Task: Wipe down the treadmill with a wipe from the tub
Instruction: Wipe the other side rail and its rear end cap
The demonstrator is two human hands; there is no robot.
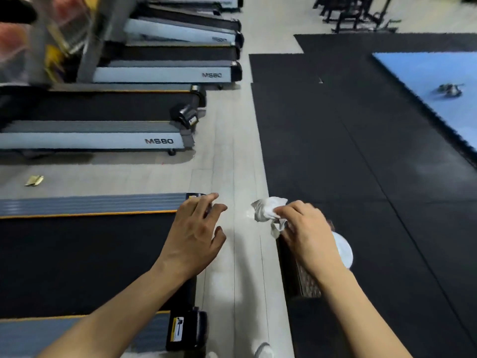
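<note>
The near treadmill (77,254) lies at the lower left, with a black belt and grey side rails edged in orange. My left hand (193,236) hovers over the belt's rear end, fingers spread and holding nothing. My right hand (307,233) pinches a crumpled white wipe (267,210) above the pale floor strip. Under my right wrist stands the wipe tub (309,277), dark-sided and patterned, its white lid (344,250) partly hidden by the hand.
Several more treadmills (103,130) marked MS80 line the left side. Black rubber matting (374,164) covers the floor to the right, with a blue mat (438,83) beyond. A small yellow scrap (34,180) lies between treadmills. Gym racks (356,14) stand at the far top.
</note>
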